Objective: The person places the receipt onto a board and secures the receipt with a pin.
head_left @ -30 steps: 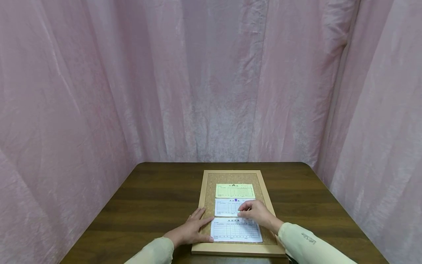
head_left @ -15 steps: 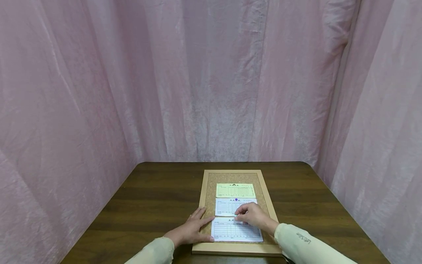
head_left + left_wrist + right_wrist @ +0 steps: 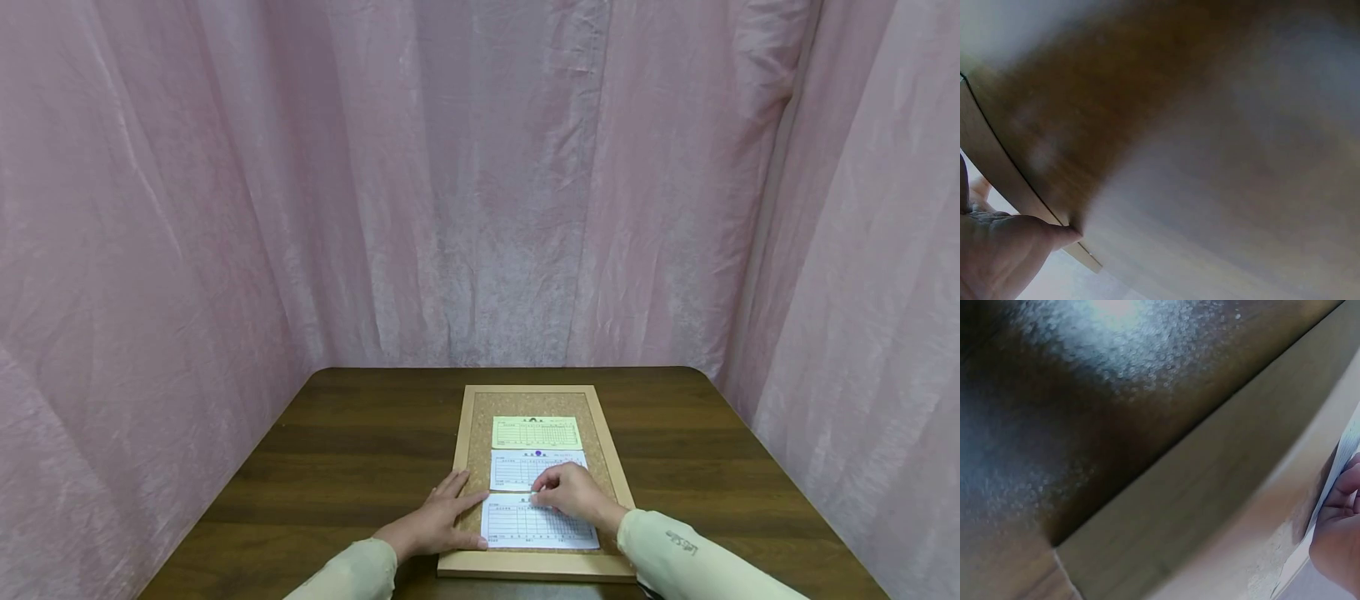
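A wood-framed cork board lies on the table with three printed slips in a column. The yellow slip is farthest, a white slip bears a purple push pin, and another white slip is nearest. My left hand rests spread on the board's left edge, forefinger and thumb touching the nearest slip. Between right thumb and forefinger, my right hand pinches a small pale push pin, mostly hidden, at that slip's top edge. The right wrist view shows curled fingers over paper.
The dark wooden table extends around the board on both sides. Pink curtains hang behind it and at the left and right. A dark mark or pin is at the yellow slip's top edge.
My right hand has moved from over the middle slip toward me and slightly left, to the nearest slip's top edge, still pinching. My left hand has stayed in place.
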Motion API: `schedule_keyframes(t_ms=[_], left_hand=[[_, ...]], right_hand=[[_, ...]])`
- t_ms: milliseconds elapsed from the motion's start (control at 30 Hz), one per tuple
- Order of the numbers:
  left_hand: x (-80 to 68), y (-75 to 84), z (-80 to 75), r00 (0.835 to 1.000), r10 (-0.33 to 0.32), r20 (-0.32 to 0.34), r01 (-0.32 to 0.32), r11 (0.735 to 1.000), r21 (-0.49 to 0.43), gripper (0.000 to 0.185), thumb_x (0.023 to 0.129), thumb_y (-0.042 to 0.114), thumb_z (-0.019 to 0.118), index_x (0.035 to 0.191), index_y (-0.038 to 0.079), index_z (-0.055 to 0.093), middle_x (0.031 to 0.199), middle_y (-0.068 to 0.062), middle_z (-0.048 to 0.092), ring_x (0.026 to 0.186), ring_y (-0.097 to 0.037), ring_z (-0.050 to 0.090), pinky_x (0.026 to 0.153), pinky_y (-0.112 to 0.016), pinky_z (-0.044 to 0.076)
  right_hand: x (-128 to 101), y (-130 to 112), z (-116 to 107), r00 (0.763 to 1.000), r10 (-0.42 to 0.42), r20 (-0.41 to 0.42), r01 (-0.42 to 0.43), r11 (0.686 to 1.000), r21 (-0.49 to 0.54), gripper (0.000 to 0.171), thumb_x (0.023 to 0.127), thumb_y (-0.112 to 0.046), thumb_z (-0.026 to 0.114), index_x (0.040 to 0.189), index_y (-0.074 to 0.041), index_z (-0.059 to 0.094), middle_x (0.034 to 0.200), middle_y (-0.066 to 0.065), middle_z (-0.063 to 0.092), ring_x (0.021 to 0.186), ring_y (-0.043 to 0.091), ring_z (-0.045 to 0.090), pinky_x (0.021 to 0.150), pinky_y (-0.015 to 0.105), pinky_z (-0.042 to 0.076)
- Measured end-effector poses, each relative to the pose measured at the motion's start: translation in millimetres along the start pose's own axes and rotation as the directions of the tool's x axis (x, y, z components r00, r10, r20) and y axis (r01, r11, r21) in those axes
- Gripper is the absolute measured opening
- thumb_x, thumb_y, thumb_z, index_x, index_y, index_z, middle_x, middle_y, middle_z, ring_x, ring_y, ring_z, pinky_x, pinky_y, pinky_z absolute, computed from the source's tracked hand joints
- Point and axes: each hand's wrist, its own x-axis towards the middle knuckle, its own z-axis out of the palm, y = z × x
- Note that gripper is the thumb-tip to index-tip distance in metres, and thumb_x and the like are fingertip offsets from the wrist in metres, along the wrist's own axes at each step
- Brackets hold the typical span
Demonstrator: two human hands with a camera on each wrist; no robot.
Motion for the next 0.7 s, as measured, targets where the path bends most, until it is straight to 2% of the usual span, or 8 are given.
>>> schedule_keyframes(t_ms=[200, 433, 700], left_hand=[[-0.3, -0.2, 1.0, 1.0, 0.006, -0.007, -0.006, 1.0, 0.008, 0.081, 0.082, 0.056, 0.074, 0.149, 0.018, 0.047, 0.161, -0.021, 0.017, 0.148, -0.043, 0.009, 0.111, -0.067, 0.016], [0.8, -2.6, 2.9, 1.0, 0.0, -0.013, 0.0, 1.0, 0.011, 0.082, 0.082, 0.057, 0.073, 0.149, 0.019, 0.048, 0.162, -0.021, 0.017, 0.148, -0.042, 0.008, 0.111, -0.066, 0.017], [1.9, -4.6, 3.6, 1.0, 0.001, -0.016, -0.001, 1.0, 0.014, 0.082, 0.082, 0.058, 0.073, 0.149, 0.019, 0.048, 0.162, -0.021, 0.017, 0.148, -0.042, 0.009, 0.112, -0.066, 0.017]], right_hand=[[-0.6, -0.8, 2.1, 1.0, -0.004, -0.009, 0.004, 1.0, -0.028, 0.008, 0.08, -0.011, 0.081, 0.078, -0.013, 0.074, 0.065, -0.006, 0.057, 0.056, 0.009, 0.052, 0.05, 0.022, 0.042], [-1.8, -3.1, 4.1, 0.999, -0.037, -0.034, 0.034, 0.997, -0.074, 0.008, 0.078, -0.01, 0.082, 0.077, -0.012, 0.075, 0.068, -0.008, 0.059, 0.065, 0.009, 0.051, 0.057, 0.023, 0.041], [-1.9, -3.1, 3.0, 0.999, -0.042, -0.034, 0.039, 0.996, -0.077, 0.008, 0.078, -0.011, 0.082, 0.077, -0.012, 0.075, 0.068, -0.008, 0.06, 0.065, 0.008, 0.052, 0.059, 0.023, 0.042]])
